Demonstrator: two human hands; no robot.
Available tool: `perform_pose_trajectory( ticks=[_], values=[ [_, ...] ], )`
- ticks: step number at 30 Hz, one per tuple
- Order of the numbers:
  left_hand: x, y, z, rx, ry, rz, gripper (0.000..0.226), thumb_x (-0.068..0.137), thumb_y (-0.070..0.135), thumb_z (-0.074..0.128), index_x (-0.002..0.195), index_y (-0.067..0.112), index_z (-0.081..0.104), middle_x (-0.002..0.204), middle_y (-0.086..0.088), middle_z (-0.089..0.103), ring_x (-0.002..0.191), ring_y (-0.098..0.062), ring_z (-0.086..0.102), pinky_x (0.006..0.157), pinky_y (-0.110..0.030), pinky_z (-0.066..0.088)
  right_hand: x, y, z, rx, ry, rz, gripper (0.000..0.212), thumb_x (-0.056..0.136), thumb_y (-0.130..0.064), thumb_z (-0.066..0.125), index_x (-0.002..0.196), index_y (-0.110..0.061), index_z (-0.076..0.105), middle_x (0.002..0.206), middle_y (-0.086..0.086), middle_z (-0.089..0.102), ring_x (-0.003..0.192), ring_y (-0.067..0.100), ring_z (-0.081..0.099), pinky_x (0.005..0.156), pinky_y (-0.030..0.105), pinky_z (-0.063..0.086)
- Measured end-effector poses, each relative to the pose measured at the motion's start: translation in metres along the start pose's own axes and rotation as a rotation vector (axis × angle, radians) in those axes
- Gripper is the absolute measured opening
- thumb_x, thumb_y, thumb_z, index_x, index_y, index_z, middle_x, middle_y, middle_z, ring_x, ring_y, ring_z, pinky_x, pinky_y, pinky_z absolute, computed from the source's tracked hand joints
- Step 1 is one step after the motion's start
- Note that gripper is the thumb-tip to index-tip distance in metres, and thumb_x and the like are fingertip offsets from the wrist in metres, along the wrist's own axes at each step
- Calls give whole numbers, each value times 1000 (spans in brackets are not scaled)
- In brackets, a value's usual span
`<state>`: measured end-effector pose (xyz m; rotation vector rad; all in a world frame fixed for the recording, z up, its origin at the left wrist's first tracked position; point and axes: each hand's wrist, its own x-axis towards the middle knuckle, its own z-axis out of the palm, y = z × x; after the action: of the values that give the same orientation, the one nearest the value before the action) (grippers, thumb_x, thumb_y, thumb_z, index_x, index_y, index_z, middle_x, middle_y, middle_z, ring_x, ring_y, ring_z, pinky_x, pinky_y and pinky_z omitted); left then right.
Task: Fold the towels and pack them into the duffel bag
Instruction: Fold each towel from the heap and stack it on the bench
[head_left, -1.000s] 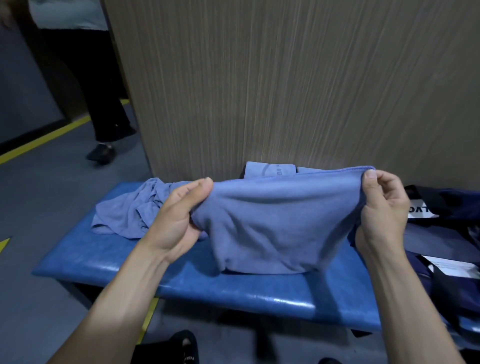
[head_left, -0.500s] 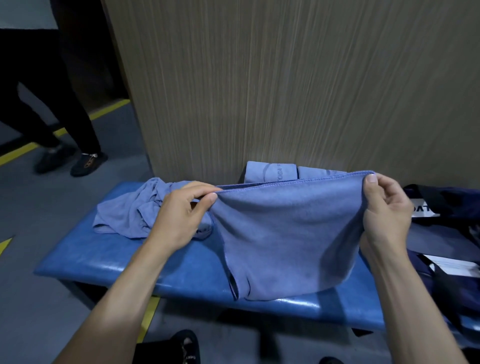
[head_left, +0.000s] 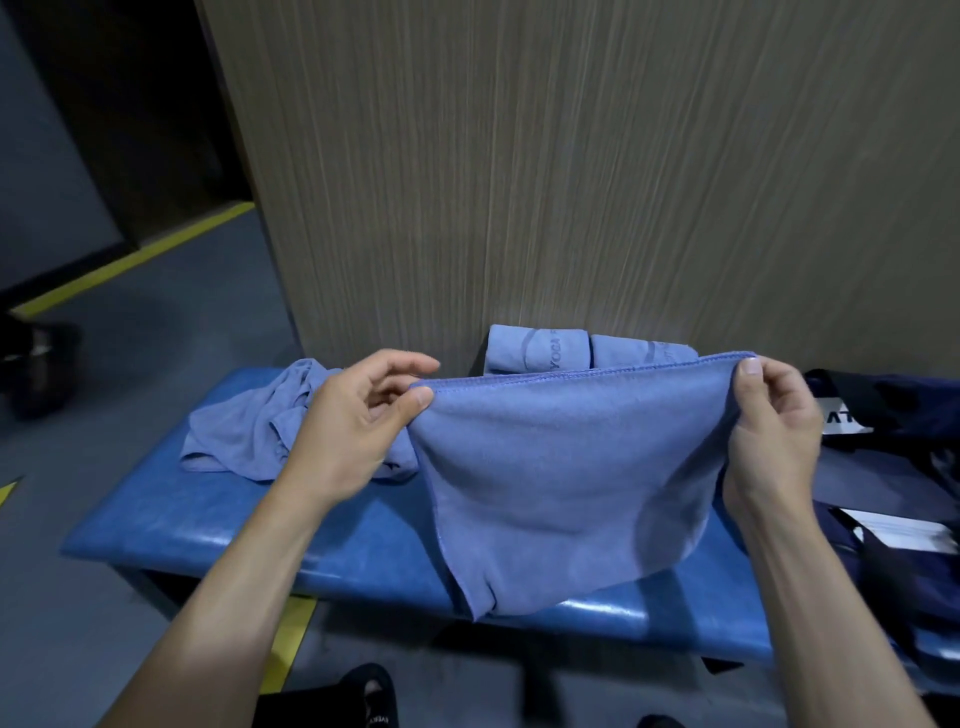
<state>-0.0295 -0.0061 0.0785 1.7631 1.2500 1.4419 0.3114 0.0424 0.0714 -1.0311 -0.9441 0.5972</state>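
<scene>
Lower now hangs one towel (head_left: 566, 467); two folded towels (head_left: 535, 349), one crumpled towel (head_left: 249, 436).

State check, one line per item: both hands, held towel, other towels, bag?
Left hand: pinches the held towel's top left corner.
Right hand: pinches its top right corner.
Held towel: stretched between the hands, hanging over the bench.
Crumpled towel: unfolded, lying on the bench.
Two folded towels: side by side against the wall.
Duffel bag: lies at the right; open or zipped unclear.
</scene>
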Motion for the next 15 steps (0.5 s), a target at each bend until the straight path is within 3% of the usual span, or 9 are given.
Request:
perform_pose_trajectory(
  ticks=[4,7,9,12,15],
  values=[
    [-4,-4,5,163,-79,40,21,94,25,66,111,38,67,93,5,69,87,-23,64,81,-41,51,1,1,-1,-19,7,8,17,101,-32,58,86,-28,62,83,-4,51,78,4,46,75,18,41],
    [-4,-2,6,165,-147,98,11,96,19,65,101,28,66,90,-1,66,82,-29,62,78,-48,51,2,1,-3,-14,18,12,16,101,-32,58,86,-28,63,82,-7,53,78,3,48,78,19,43],
    [-5,-2,6,193,-161,75,16,97,15,66,102,30,71,93,1,71,80,-26,65,75,-43,53,2,0,-3,-13,18,12,16,101,-31,59,86,-27,63,81,-8,53,76,1,48,77,16,43],
    [-6,-1,5,261,-158,61,25,94,16,71,103,40,72,91,14,72,79,-6,63,73,-24,50,2,-1,-2,-9,23,4,17,102,-27,58,86,-26,61,77,-8,51,70,-5,47,72,10,41],
    [-6,2,5,276,-192,69,20,93,14,72,99,33,75,94,12,74,90,-12,68,78,-27,53,3,-2,-3,-10,21,-10,16,103,-26,57,87,-26,61,77,-9,52,69,-6,47,72,9,41]
  ],
)
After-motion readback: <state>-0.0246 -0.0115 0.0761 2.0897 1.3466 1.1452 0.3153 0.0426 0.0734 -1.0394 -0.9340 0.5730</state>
